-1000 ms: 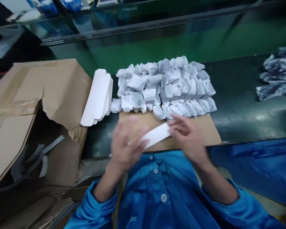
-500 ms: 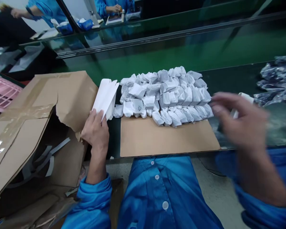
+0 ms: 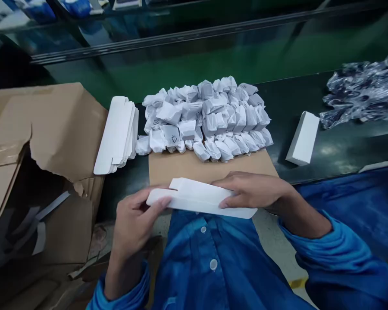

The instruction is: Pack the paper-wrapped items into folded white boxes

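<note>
Both my hands hold one flat white carton blank [image 3: 198, 199] in front of my chest, over the near edge of a brown cardboard sheet [image 3: 168, 165]. My left hand [image 3: 134, 219] pinches its left end. My right hand [image 3: 250, 191] lies over its right part with the fingers closed on it. Behind the sheet sits a heap of several small white wrapped packets [image 3: 207, 118]. A stack of flat white blanks [image 3: 116, 133] lies to the left of the heap. One made-up white box [image 3: 303, 137] lies on the dark belt to the right.
A torn open brown cardboard box [image 3: 51, 129] stands at the left with scraps inside. A pile of crinkled clear plastic bags [image 3: 362, 92] lies at the far right. A green conveyor belt [image 3: 213, 64] runs across behind the packets. A blue cloth [image 3: 352, 198] hangs at the right.
My right hand set a made-up white box on the belt at the right and came back. My left hand took a flat blank from the stack; both hands now hold it.
</note>
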`<state>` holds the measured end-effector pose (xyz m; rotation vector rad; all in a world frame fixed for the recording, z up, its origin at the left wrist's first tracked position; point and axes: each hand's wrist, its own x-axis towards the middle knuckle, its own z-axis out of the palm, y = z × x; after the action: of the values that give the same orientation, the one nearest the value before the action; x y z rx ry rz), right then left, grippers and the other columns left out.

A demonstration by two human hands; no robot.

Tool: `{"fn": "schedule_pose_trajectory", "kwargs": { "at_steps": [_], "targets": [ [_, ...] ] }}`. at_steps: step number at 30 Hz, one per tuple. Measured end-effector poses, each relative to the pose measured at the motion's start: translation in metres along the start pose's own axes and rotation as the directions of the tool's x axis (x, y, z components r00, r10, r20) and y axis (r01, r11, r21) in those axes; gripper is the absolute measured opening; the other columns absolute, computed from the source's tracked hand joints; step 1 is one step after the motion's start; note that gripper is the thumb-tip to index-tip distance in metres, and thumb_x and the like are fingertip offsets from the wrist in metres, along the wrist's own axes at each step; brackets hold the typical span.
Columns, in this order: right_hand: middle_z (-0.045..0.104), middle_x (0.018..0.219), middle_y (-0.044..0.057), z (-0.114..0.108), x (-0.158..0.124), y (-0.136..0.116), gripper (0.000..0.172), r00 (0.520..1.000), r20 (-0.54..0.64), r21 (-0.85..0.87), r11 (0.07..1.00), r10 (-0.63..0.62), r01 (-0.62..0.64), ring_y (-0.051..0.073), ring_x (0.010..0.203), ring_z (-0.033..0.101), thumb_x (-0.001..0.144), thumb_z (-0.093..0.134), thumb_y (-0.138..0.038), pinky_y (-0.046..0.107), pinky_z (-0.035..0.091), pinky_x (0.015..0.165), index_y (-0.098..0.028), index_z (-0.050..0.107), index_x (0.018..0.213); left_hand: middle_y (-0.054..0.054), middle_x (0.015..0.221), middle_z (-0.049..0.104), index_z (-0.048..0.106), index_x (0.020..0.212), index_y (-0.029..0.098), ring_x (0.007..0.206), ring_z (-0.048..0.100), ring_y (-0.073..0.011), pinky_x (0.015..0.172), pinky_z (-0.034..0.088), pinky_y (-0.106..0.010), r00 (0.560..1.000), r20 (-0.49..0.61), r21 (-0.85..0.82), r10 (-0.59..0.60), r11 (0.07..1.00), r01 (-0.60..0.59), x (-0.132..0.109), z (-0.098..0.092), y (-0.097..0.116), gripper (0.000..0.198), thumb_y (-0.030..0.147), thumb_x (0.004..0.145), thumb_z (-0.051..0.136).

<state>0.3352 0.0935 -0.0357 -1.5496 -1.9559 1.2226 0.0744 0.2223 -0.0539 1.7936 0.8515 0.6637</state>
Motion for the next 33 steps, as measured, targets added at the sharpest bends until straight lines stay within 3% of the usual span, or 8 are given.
{"fn": "schedule_pose_trajectory", "kwargs": {
  "at_steps": [2,5,8,12,16,18,25,33],
  "targets": [
    [0.071,0.11,0.011,0.017,-0.002,-0.009,0.043,0.963,-0.265,-0.299,0.944,0.057,-0.138,0.024,0.091,0.067,0.094,0.063,-0.038,0.034,0.052,0.075,-0.016,0.058,0.13,-0.001,0.071,0.072,0.074,0.094,0.017,0.06,0.068,-0.0153,0.057,0.058,-0.025,0.987,0.032,-0.094,-0.16,0.982,0.163,0.008,0.003,-0.005,0.026,0.04,0.082,0.075],
    [0.067,0.116,0.02,0.049,0.005,-0.019,0.071,0.819,-0.557,-0.604,0.744,-0.138,-0.285,0.032,0.098,0.064,0.09,0.067,-0.048,0.044,0.051,0.08,-0.005,0.046,0.143,0.0,0.078,0.072,0.071,0.091,0.018,0.058,0.066,-0.0134,0.053,0.058,-0.025,0.968,0.031,-0.355,-0.25,0.902,0.245,0.01,0.016,-0.012,0.026,0.041,0.08,0.075],
    [0.066,0.116,0.022,0.063,0.009,-0.018,0.064,0.798,-0.522,-0.699,0.687,-0.301,-0.199,0.031,0.097,0.062,0.095,0.06,-0.042,0.043,0.051,0.079,0.001,0.046,0.14,-0.001,0.082,0.072,0.07,0.1,0.018,0.058,0.066,-0.0143,0.051,0.058,-0.026,0.932,0.244,-0.39,-0.268,0.853,0.347,0.01,0.015,-0.014,0.031,0.04,0.079,0.075],
    [0.064,0.123,0.021,0.055,0.003,-0.009,0.062,0.848,-0.431,-0.683,0.726,-0.31,-0.082,0.031,0.102,0.06,0.097,0.056,-0.042,0.043,0.05,0.085,0.0,0.045,0.141,-0.004,0.08,0.072,0.071,0.115,0.018,0.061,0.066,-0.0147,0.052,0.057,-0.024,0.883,0.415,-0.202,-0.219,0.924,0.324,0.013,0.002,-0.011,0.039,0.04,0.083,0.071],
    [0.063,0.124,0.022,0.048,-0.003,-0.006,0.06,0.88,-0.377,-0.677,0.734,-0.288,-0.05,0.031,0.103,0.059,0.097,0.055,-0.04,0.043,0.05,0.083,-0.002,0.046,0.142,0.002,0.057,0.063,0.075,0.112,0.021,0.049,0.055,-0.0083,0.045,0.045,-0.015,0.922,0.377,-0.03,-0.09,0.994,0.109,0.015,0.0,-0.009,0.031,0.033,0.084,0.071],
    [0.062,0.127,0.021,0.048,-0.006,-0.006,0.059,0.878,-0.372,-0.668,0.744,-0.303,-0.026,0.031,0.106,0.059,0.097,0.055,-0.041,0.043,0.05,0.086,-0.002,0.046,0.141,0.003,0.052,0.06,0.077,0.107,0.022,0.043,0.052,-0.0076,0.041,0.042,-0.014,0.924,0.378,-0.049,-0.061,0.995,0.085,0.015,0.004,-0.011,0.027,0.034,0.084,0.071],
    [0.063,0.126,0.023,0.048,-0.006,-0.006,0.057,0.876,-0.358,-0.699,0.714,-0.322,-0.023,0.031,0.105,0.059,0.098,0.052,-0.039,0.044,0.051,0.086,0.0,0.048,0.139,-0.006,0.073,0.074,0.078,0.096,0.017,0.053,0.065,-0.0129,0.044,0.052,-0.019,0.942,0.322,-0.081,-0.095,0.989,0.127,0.018,0.016,-0.018,0.025,0.032,0.076,0.076],
    [0.071,0.113,0.018,0.061,-0.002,-0.01,0.035,0.818,-0.468,-0.75,0.64,-0.335,-0.167,0.029,0.103,0.066,0.1,0.043,-0.017,0.042,0.053,0.085,-0.01,0.059,0.131,0.001,0.076,0.076,0.077,0.078,0.022,0.065,0.069,-0.0114,0.053,0.051,-0.016,0.992,0.118,0.142,0.038,0.988,-0.054,0.027,0.018,-0.012,0.012,0.014,0.076,0.068]
  ]
}}
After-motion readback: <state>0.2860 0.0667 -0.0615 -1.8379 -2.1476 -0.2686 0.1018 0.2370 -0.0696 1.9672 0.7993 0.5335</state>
